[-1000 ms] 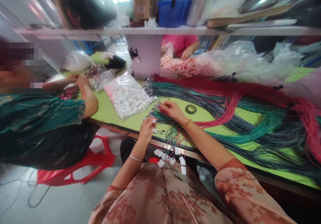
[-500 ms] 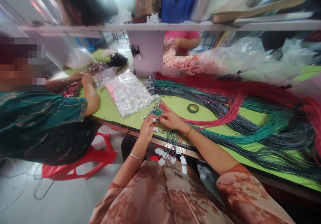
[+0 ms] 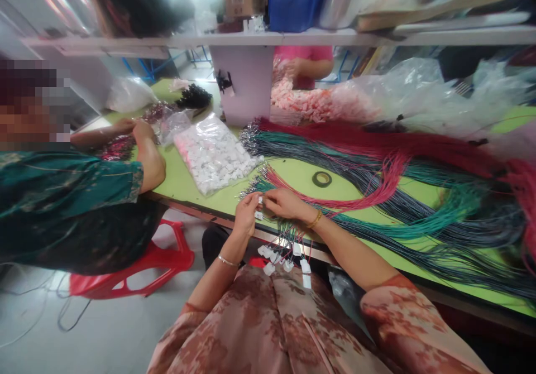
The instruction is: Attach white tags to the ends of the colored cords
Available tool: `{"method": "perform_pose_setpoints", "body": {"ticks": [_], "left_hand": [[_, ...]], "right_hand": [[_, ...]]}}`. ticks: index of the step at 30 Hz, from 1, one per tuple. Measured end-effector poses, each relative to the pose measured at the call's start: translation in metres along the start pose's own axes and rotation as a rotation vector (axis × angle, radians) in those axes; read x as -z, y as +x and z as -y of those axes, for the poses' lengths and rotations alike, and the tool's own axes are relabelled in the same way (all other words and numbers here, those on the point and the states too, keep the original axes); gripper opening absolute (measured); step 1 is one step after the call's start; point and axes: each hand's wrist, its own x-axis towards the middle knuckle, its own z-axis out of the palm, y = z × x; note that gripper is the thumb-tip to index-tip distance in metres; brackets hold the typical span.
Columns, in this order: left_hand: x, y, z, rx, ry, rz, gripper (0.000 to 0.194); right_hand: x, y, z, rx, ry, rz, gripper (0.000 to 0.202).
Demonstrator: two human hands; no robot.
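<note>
My left hand (image 3: 248,213) pinches a small white connector housing (image 3: 260,200) at the table's front edge. Fingers closed, my right hand (image 3: 282,202) meets it from the right; a wire end between its fingertips is too small to make out clearly. A second white connector (image 3: 258,215) shows just below the left fingertips. Under my right wrist, several finished-looking white connectors (image 3: 288,264) on thin wires hang over the edge towards my lap. Just beyond my hands lie the metal-tipped ends of green wires (image 3: 263,185) and red wires (image 3: 274,177).
A clear bag of white connectors (image 3: 215,156) lies ahead to the left. A roll of black tape (image 3: 322,179) rests beside long bundles of dark wires (image 3: 364,181). A co-worker (image 3: 75,195) sits at left on a red stool (image 3: 167,262). Overhead runs a shelf (image 3: 188,40) with a blue bin (image 3: 297,3).
My right hand has shifted slightly left, its fingertips now closer to the connector in my left hand. The connector is turned a little. The view has tilted slightly.
</note>
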Motion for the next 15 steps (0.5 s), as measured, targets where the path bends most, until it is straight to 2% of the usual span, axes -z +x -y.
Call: {"method": "perform_pose_setpoints", "body": {"ticks": [5, 7, 9, 11, 14, 15], "left_hand": [[-0.001, -0.005, 0.0, -0.027, 0.051, -0.026, 0.036], [-0.003, -0.02, 0.0, -0.092, 0.144, -0.056, 0.031], [-0.005, -0.044, 0.001, -0.207, 0.304, -0.038, 0.023], [-0.008, -0.073, 0.004, -0.332, 0.511, 0.144, 0.019], [-0.014, -0.111, 0.009, -0.577, 0.777, 0.631, 0.017], [-0.016, -0.12, 0.009, -0.638, 0.856, 0.76, 0.018]], "right_hand": [[0.005, 0.001, -0.004, -0.017, 0.046, 0.049, 0.025], [0.008, 0.001, -0.008, -0.03, 0.133, 0.092, 0.027], [0.011, 0.003, -0.013, -0.046, 0.209, 0.107, 0.03], [0.01, 0.004, -0.014, -0.043, 0.186, 0.102, 0.028], [0.001, 0.007, -0.008, -0.068, -0.011, 0.095, 0.017], [-0.003, 0.007, -0.004, -0.108, -0.095, 0.081, 0.015]]}}
